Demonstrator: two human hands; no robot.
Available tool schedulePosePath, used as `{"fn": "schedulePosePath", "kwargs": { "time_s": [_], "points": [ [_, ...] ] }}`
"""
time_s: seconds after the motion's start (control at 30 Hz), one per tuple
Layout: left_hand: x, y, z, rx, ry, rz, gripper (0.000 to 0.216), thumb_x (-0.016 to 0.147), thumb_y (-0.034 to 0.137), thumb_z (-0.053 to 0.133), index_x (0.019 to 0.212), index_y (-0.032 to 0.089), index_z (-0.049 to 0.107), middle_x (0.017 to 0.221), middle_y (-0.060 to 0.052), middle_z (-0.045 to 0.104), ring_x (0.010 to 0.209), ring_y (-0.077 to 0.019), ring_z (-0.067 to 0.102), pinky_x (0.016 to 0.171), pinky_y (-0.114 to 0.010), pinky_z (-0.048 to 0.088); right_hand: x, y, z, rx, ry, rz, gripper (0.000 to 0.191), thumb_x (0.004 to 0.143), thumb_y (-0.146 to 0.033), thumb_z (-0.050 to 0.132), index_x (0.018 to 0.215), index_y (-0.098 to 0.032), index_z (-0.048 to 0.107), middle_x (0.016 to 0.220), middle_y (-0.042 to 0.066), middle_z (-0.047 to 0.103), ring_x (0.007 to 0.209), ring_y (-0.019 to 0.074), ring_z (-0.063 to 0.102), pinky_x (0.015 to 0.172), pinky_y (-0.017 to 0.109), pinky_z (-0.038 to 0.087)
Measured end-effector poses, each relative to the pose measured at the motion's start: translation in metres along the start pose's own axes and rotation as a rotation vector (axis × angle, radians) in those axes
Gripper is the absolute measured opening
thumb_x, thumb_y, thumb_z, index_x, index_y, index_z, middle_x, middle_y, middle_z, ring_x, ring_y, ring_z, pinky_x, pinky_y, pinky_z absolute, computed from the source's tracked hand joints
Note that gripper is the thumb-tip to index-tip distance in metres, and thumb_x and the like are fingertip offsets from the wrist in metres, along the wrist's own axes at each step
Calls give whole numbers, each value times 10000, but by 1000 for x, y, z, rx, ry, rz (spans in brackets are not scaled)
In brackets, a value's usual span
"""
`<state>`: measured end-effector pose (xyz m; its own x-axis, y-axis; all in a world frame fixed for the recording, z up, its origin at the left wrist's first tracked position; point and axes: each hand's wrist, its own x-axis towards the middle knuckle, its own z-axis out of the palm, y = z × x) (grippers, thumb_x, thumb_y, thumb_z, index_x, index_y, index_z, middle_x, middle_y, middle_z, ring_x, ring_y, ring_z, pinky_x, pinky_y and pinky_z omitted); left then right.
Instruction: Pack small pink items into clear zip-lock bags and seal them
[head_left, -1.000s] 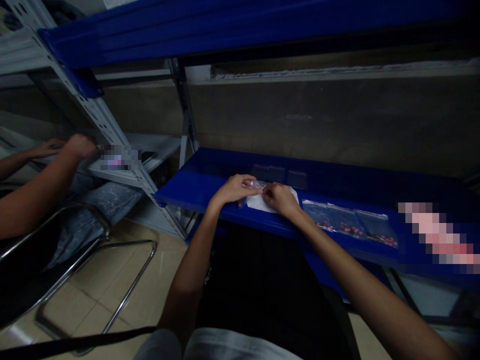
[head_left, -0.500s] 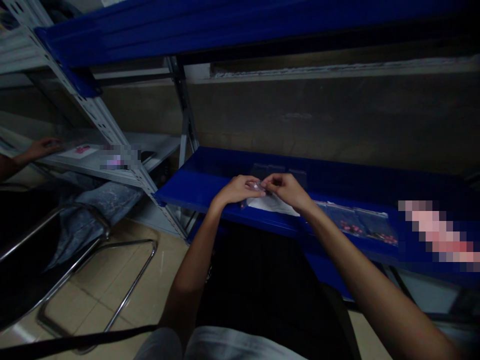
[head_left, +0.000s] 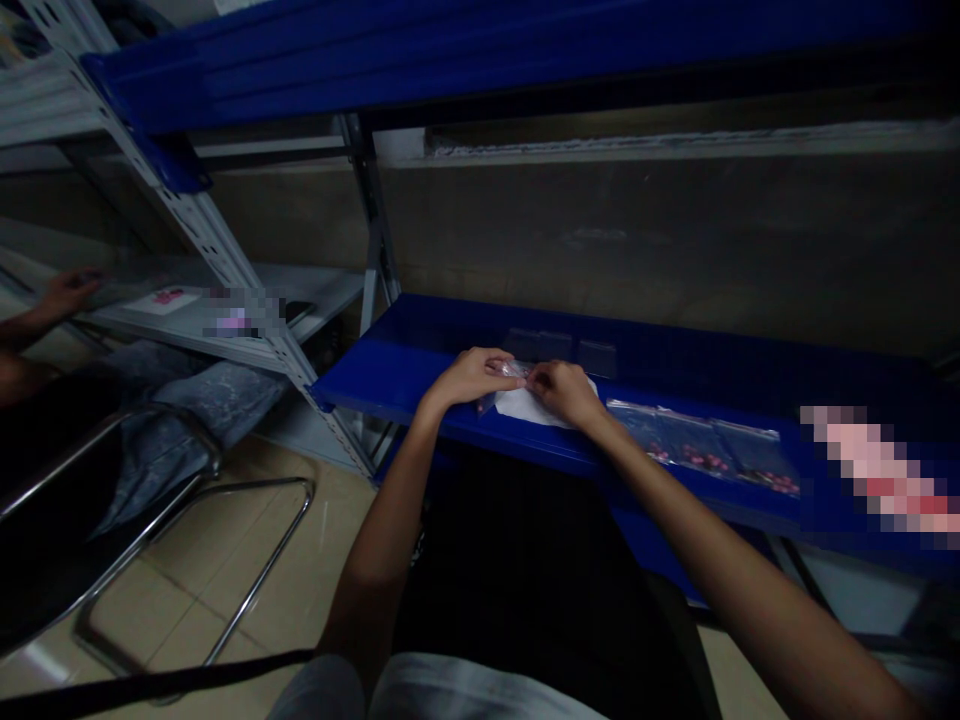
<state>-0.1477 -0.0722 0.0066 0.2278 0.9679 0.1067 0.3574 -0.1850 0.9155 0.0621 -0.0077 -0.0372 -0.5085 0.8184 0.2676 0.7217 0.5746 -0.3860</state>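
Note:
My left hand point(head_left: 474, 377) is closed on a small clear plastic bag point(head_left: 516, 369), which shows between its thumb and fingers. Fingers curled in a pinch, my right hand point(head_left: 566, 391) meets the bag's right side; its fingertips are partly hidden, so I cannot tell exactly what part they grip. Beneath both hands a white sheet of paper point(head_left: 521, 405) lies on the blue shelf point(head_left: 397, 365). Just behind them are several flat clear bags point(head_left: 597, 358). To the right of my right hand, a row of zip bags point(head_left: 694, 440) holds small pink pieces point(head_left: 705, 459).
A blurred-out pink item point(head_left: 885, 470) lies at the shelf's right end. A blue beam point(head_left: 480, 70) crosses above, and a metal upright point(head_left: 217, 240) stands at left. Beyond it, a co-worker's hand point(head_left: 71, 292) is over a grey shelf point(head_left: 187, 315). A metal-framed chair point(head_left: 259, 570) stands below.
My right hand has shifted slightly left and down, its forearm uncovering more of a bag in the row. My left hand stays almost in place. The co-worker's hand has moved left.

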Motion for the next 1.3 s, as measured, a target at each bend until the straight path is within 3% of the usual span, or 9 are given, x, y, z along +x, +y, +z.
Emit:
{"fn": "schedulePosePath", "kwargs": {
  "time_s": [0.23,0.37,0.5,0.63,0.73,0.87,0.97,1.13,1.3],
  "points": [
    [2,-4,-1,25,19,24,546,742,371,854,1186,86,711,1056,-161,765,903,-202,714,813,-330,582,1,-7,2,-84,-10,-16,190,920,-157,586,958,-147,772,1007,148,760,913,226,691,789,267,440],
    [3,-5,0,34,17,13,580,736,384,854,1205,77,705,1056,-167,762,872,-204,713,787,-330,582,3,-8,-11,206,64,51,167,891,-170,587,902,-163,753,869,82,763,779,193,676,730,271,454],
    [4,-2,4,11,-26,53,468,755,338,834,1134,84,731,976,-130,765,840,-177,705,775,-297,571,3,-17,-25,587,44,55,223,881,-360,637,893,-163,740,745,48,721,657,174,621,626,278,455],
    [2,3,8,-40,-73,84,406,785,304,809,1127,99,729,953,-106,765,814,-154,701,774,-285,568,3,-31,-35,624,-32,-18,309,859,-459,658,839,-166,755,759,51,721,678,175,599,625,284,448],
    [0,6,7,-22,-62,77,448,784,332,815,1156,100,721,970,-111,763,810,-154,702,761,-280,571,4,-29,-38,620,-12,-32,296,885,-428,615,879,-169,758,797,60,736,700,183,619,644,289,458],
    [2,1,5,11,-31,42,528,766,360,828,1199,82,707,1006,-137,762,845,-170,711,762,-281,569,7,-6,-35,461,103,45,191,861,-253,590,900,-164,755,872,83,766,755,199,669,715,301,488],
    [6,-4,4,37,-7,29,544,753,355,836,1207,84,710,1063,-157,757,917,-183,717,811,-291,567,6,12,-29,213,82,94,207,824,-139,579,890,-172,772,901,79,782,809,207,699,750,285,485],
    [8,-7,4,76,42,25,550,727,362,851,1186,87,723,1090,-171,756,949,-200,718,836,-312,572,-1,25,-18,-82,1,200,241,911,-177,565,992,-203,790,987,111,790,917,230,725,766,261,472],
    [6,-5,4,80,50,19,547,734,362,844,1188,84,719,1066,-166,764,917,-199,722,822,-320,580,-4,29,-14,-137,-4,229,264,945,-218,554,1083,-223,778,1044,136,779,948,258,724,756,283,473]
  ]
}}
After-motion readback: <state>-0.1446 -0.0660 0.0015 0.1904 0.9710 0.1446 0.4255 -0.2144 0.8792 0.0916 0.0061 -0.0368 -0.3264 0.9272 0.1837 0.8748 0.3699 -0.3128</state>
